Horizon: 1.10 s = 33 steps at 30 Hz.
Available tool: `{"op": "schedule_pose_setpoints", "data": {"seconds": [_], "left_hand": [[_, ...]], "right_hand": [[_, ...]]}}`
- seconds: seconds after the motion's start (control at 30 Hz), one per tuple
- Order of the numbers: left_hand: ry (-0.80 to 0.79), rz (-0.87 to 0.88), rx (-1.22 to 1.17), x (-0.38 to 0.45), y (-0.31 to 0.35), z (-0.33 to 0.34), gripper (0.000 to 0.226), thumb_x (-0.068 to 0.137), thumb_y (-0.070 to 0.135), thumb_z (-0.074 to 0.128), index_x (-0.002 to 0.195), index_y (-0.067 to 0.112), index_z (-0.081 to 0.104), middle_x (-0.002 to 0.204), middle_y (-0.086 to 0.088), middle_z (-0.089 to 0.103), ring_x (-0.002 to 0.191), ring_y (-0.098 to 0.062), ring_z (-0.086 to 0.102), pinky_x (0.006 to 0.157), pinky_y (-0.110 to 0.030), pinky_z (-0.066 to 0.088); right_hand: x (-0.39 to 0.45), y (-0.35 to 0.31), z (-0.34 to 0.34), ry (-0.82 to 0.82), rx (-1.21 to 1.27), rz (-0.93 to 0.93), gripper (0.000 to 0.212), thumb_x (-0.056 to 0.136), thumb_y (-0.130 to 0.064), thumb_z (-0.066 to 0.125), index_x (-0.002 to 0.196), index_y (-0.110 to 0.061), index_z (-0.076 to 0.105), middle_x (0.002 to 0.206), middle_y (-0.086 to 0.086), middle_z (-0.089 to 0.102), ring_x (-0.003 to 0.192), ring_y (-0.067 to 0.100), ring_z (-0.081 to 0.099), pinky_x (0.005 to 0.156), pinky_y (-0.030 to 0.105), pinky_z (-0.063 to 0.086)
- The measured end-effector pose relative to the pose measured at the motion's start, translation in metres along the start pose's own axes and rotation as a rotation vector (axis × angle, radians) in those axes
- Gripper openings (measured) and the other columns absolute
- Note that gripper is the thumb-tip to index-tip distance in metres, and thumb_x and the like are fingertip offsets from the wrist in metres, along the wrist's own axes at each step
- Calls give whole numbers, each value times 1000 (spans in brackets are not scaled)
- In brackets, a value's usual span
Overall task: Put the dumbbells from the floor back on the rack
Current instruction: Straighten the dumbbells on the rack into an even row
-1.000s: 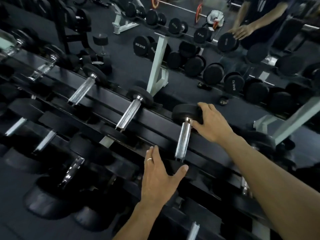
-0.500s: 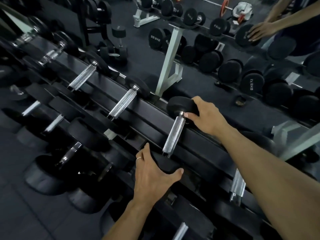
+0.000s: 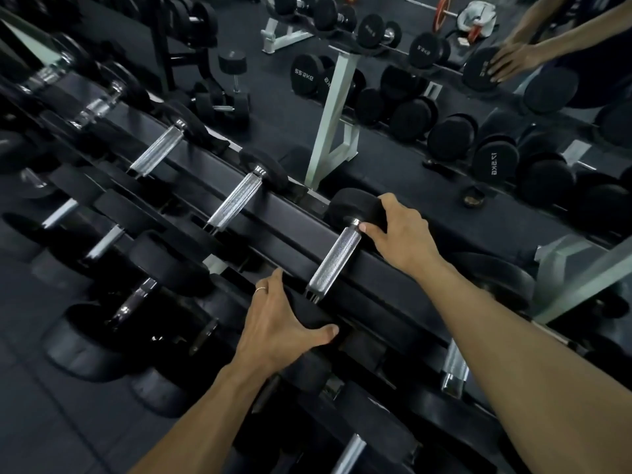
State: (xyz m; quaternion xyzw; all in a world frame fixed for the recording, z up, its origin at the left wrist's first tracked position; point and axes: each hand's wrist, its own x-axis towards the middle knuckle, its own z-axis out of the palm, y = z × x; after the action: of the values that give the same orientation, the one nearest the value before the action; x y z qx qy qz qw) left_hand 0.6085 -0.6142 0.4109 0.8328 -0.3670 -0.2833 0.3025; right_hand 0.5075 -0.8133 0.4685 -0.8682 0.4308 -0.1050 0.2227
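A black dumbbell with a knurled chrome handle (image 3: 334,264) lies across the top tier of the dark rack (image 3: 273,213). My right hand (image 3: 400,234) grips its far round head (image 3: 349,203), thumb near the handle's collar. My left hand (image 3: 277,319) is wrapped over its near head, which shows only as a dark edge under my fingers. Both hands are on the same dumbbell.
More dumbbells (image 3: 236,200) sit on the top tier to the left, with heavier ones on the lower tiers (image 3: 136,299). A mirror behind the rack reflects a white frame (image 3: 337,114), more weights and a person's hands. Dark floor (image 3: 51,422) lies at the lower left.
My left hand has closed over the dumbbell's near head, where it lay flat before. The right hand stays on the far head. The view shifted slightly.
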Motion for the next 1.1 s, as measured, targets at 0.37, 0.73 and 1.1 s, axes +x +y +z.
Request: {"op": "schedule_pose_setpoints", "data": {"seconds": [0.37, 0.73, 1.1], "left_hand": [[46, -56, 140, -14, 17, -1, 137, 53, 68, 79, 153, 16, 2, 157, -11, 19, 143, -28, 23, 115, -47, 29], [118, 317, 58, -84, 55, 33, 95, 87, 56, 57, 153, 8, 9, 162, -12, 2, 149, -20, -15, 115, -34, -17], [-74, 79, -122, -129, 94, 130, 125, 68, 71, 67, 154, 15, -3, 162, -6, -4, 149, -19, -13, 122, -42, 10]], "right_hand": [[-22, -3, -10, -84, -57, 75, 68, 93, -28, 62, 147, -13, 25, 141, 15, 43, 124, 35, 49, 99, 49, 46], [-106, 22, -60, 41, -223, 50, 62, 93, -30, 60, 146, -9, 36, 145, 14, 40, 142, 30, 28, 113, 37, 28], [-127, 109, -88, -16, -105, 175, 74, 93, -30, 63, 153, -11, 24, 152, 14, 34, 134, 35, 41, 109, 42, 36]]}}
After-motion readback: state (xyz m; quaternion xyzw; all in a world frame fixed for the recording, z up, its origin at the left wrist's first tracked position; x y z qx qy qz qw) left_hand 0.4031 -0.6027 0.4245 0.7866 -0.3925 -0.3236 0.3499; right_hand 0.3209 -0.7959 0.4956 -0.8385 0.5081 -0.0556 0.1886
